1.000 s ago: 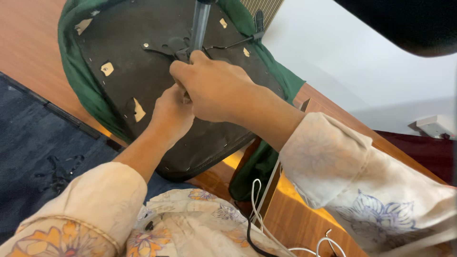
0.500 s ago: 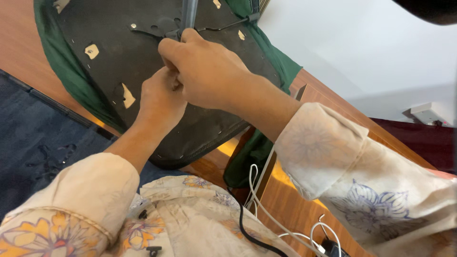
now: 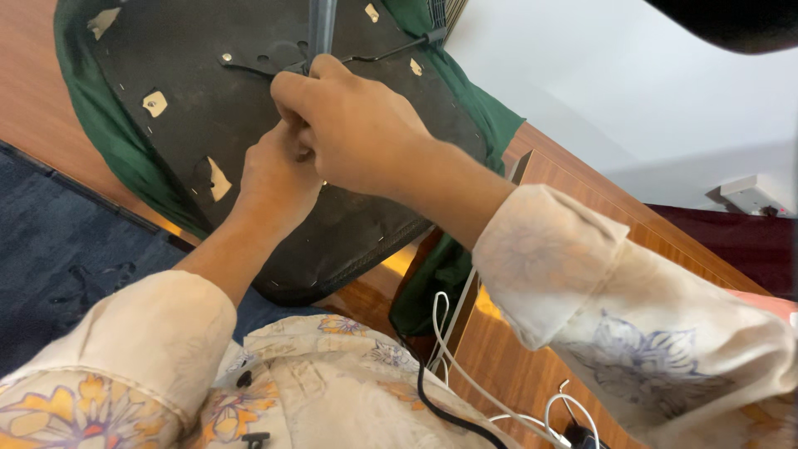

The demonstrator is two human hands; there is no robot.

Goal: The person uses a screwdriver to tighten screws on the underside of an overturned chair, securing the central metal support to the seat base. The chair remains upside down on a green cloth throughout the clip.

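Observation:
An upturned chair seat (image 3: 191, 100) lies in front of me, its black underside facing up with green fabric (image 3: 100, 141) wrapped round the edge. A grey metal post (image 3: 321, 25) rises from a black metal bracket (image 3: 258, 62) at its middle. My right hand (image 3: 357, 125) is closed at the base of the post, over the bracket. My left hand (image 3: 278, 179) is tucked under it, fingers curled against the same spot. What the fingers grip is hidden.
A dark blue carpet (image 3: 58, 249) lies at the left on a wooden floor (image 3: 25, 75). A wooden desk (image 3: 573, 183) stands at the right with white cables (image 3: 465, 366) and a black cable (image 3: 432, 407) hanging by it. A white wall (image 3: 598, 75) is behind.
The view has shifted so the seat and both hands sit higher in frame. Both hands stay pressed at the base of the post.

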